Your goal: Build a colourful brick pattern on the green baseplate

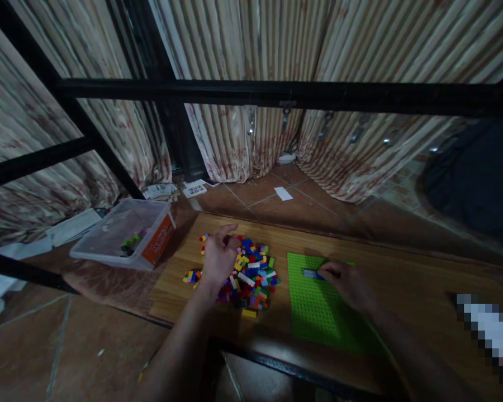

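Note:
Above the left part of a pile of small coloured toy bricks [245,277] is my left hand [220,254]. One finger stretches out to the right and the others bend downward, apart from it; I see nothing held in them. My right hand [339,277] reaches over a green studded baseplate [310,312]. Its fingers are pinched at the right end of a long blue-grey brick [309,273], near the plate's upper part. Whether that brick is pressed onto the studs I cannot tell. The fingertips hide its right end.
A wooden board [176,279] bears the bricks and the plate. Left of it, a clear plastic box [121,223] with an orange label stands on the floor. A black metal frame [235,91] crosses before the striped curtains [251,50]. A pixelated patch covers the right edge.

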{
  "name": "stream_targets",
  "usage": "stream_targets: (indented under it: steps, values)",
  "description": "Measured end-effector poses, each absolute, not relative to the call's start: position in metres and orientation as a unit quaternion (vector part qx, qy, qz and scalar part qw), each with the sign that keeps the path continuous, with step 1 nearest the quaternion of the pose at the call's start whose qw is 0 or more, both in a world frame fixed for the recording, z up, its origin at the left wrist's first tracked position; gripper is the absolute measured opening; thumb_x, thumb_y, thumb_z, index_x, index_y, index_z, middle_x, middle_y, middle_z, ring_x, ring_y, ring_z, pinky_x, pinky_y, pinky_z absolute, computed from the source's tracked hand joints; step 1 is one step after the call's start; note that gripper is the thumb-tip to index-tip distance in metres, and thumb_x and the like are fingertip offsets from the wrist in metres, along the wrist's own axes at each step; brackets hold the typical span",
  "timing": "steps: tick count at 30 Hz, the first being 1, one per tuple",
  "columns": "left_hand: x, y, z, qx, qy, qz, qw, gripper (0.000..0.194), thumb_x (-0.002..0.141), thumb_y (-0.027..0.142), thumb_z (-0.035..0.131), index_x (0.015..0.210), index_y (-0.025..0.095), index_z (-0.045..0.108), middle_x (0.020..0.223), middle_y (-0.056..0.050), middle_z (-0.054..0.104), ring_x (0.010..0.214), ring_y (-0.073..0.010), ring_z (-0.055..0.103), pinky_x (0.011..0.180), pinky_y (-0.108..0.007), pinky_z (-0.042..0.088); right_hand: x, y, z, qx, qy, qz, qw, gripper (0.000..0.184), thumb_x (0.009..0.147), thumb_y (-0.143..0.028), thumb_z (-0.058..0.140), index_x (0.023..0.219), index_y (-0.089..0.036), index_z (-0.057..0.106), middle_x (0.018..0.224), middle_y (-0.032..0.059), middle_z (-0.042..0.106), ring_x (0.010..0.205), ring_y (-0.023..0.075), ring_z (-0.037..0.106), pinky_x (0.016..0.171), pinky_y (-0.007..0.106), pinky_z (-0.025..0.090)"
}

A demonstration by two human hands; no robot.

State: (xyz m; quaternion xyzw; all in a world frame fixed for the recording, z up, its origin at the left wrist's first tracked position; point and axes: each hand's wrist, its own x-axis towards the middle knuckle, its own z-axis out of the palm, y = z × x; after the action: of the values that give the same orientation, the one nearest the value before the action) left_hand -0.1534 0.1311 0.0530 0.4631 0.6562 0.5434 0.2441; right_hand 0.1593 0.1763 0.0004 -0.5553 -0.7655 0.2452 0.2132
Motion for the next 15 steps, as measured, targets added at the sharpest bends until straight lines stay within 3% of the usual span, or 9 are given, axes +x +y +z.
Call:
stream_targets:
  steps: [4, 8, 15]
  values:
    - [-0.157, 0.13, 0.052, 0.48, 0.649, 0.539, 0.24, 0.033, 0.079, 0.02, 0.053, 0.106, 0.01, 0.067, 0.074, -0.003, 0.069, 0.059, -0.012, 0.058, 0.059, -0.023, 0.045, 0.115, 0.162, 0.011, -0.529, -0.787, 0.192, 0.252, 0.024, 0.086, -0.037, 0.05, 0.092, -0.024, 0.07, 0.091, 0.0054, 0.073, 0.081, 0.0224, 0.066, 0.075, 0.035, 0.048]
    - [-0.156, 0.131, 0.051, 0.478, 0.648, 0.535, 0.255, 0.03, 0.08, 0.02, 0.052, 0.105, 0.012, 0.068, 0.063, 0.0, 0.064, 0.051, -0.0114, 0.054, 0.056, -0.023, 0.045, 0.059, 0.157, 0.008, -0.504, -0.801, 0.224, 0.233, 0.034, 0.084, -0.037, 0.054, 0.111, -0.02, 0.065, 0.094, 0.0079, 0.071, 0.08, 0.0211, 0.065, 0.07, 0.032, 0.048]
    - [-0.152, 0.134, 0.048, 0.495, 0.635, 0.538, 0.249, 0.027, 0.079, 0.016, 0.055, 0.101, 0.016, 0.071, 0.089, -0.005, 0.072, 0.082, -0.0175, 0.067, 0.079, -0.03, 0.052, 0.033, 0.173, -0.004, -0.524, -0.786, 0.251, 0.212, 0.017, 0.079, -0.031, 0.06, 0.09, -0.023, 0.07, 0.071, 0.0025, 0.069, 0.064, 0.018, 0.062, 0.061, 0.029, 0.045]
